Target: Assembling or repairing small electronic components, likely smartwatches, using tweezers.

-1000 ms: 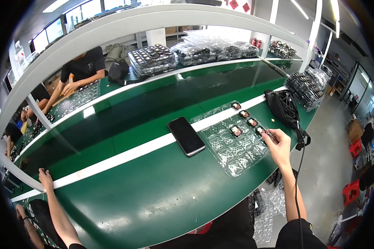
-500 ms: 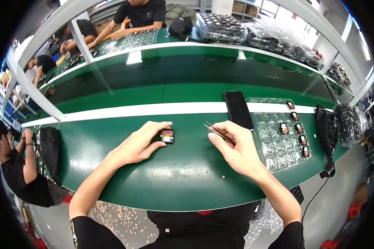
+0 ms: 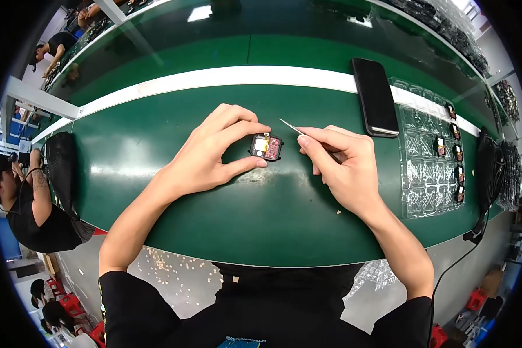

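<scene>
My left hand [image 3: 211,148] grips a small square black watch case [image 3: 265,147] between thumb and index finger, on or just above the green bench top. The case is open-faced; a reddish circuit board, a pale block and a bit of yellow show inside. In my right hand [image 3: 345,165] is a pair of metal tweezers [image 3: 290,126], pinched between thumb and fingers. Their tips point up and left, a short way right of the case and apart from it. Nothing can be made out between the tips.
Right of my right hand lies a clear plastic tray [image 3: 419,194] with several similar watch parts along its right side. A black phone [image 3: 375,98] rests across the white strip. Black bags lie at the bench's left [image 3: 61,165] and right [image 3: 489,168] ends. Someone sits at left [image 3: 40,214].
My head view has tipped downward. Both hands have come closer together, and the watch case is now turned with its inside facing up. The tweezer tips now look closer together.
</scene>
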`<move>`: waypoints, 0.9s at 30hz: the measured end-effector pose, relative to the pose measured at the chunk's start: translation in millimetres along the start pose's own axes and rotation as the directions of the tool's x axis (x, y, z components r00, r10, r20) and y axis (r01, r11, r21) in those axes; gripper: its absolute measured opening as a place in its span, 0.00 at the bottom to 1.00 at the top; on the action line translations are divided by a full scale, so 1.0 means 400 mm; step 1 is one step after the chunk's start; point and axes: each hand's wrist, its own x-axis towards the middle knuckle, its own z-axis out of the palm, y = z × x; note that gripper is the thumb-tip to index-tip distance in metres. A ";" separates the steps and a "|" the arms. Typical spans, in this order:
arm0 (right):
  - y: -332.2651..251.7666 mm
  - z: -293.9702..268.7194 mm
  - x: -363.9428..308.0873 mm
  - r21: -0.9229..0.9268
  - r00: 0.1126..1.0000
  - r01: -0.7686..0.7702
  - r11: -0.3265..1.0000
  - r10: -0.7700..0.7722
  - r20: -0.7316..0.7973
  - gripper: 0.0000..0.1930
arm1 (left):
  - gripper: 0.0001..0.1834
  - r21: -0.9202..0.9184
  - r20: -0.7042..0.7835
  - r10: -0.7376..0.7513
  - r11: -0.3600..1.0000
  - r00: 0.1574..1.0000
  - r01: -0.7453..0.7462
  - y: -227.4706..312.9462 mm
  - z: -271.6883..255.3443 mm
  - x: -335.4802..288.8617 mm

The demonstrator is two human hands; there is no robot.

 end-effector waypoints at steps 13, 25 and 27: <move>-0.016 -0.006 0.000 -0.202 0.985 0.147 0.968 -0.123 0.124 0.06 | 0.31 -0.078 0.090 -0.015 0.997 0.996 0.022 -0.014 -0.020 0.000; 0.001 0.011 0.003 -0.239 0.973 0.222 0.945 -0.198 0.123 0.07 | 0.31 -0.074 0.091 -0.007 0.997 0.996 0.014 -0.024 -0.019 -0.002; -0.001 0.007 0.005 -0.235 0.962 0.258 0.937 -0.227 0.152 0.07 | 0.31 -0.074 0.094 -0.003 0.997 0.996 0.010 -0.024 -0.019 -0.001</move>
